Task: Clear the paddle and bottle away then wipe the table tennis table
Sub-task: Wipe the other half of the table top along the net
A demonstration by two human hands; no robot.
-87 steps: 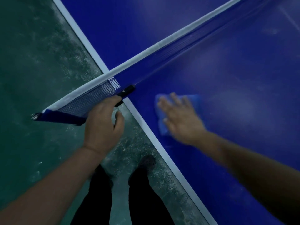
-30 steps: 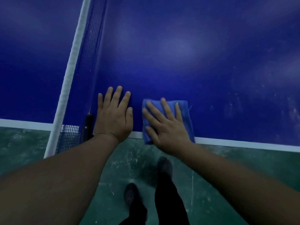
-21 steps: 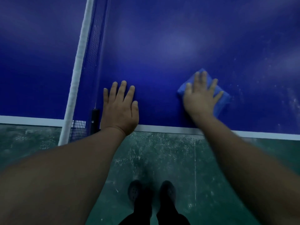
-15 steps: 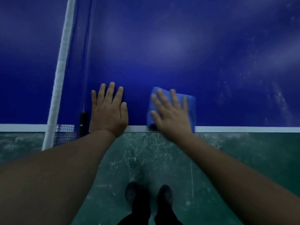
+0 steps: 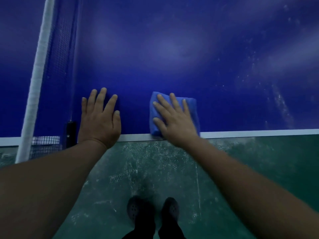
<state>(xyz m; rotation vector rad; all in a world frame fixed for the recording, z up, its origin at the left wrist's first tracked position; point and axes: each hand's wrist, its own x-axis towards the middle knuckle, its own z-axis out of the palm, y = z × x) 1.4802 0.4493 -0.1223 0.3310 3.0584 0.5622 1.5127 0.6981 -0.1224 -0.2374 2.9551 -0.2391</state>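
Note:
The blue table tennis table (image 5: 181, 49) fills the upper part of the view, its white edge line running across the middle. A folded blue cloth (image 5: 190, 105) lies on the table right at that near edge. My right hand (image 5: 174, 121) presses flat on the cloth with straight, spread fingers. To its left, my left hand (image 5: 99, 121) rests flat on the bare table surface, fingers straight, close to the net. No paddle or bottle is in view.
The net (image 5: 57, 69) with its white top band (image 5: 37, 80) crosses the table on the left, held by a black clamp post (image 5: 69, 133) at the edge. White dusty streaks mark the table at far right. My feet (image 5: 151, 211) stand on scuffed green floor.
My right hand swept the cloth out to the right and up, then back to the near edge, where it stays. My left hand has stayed flat beside the net.

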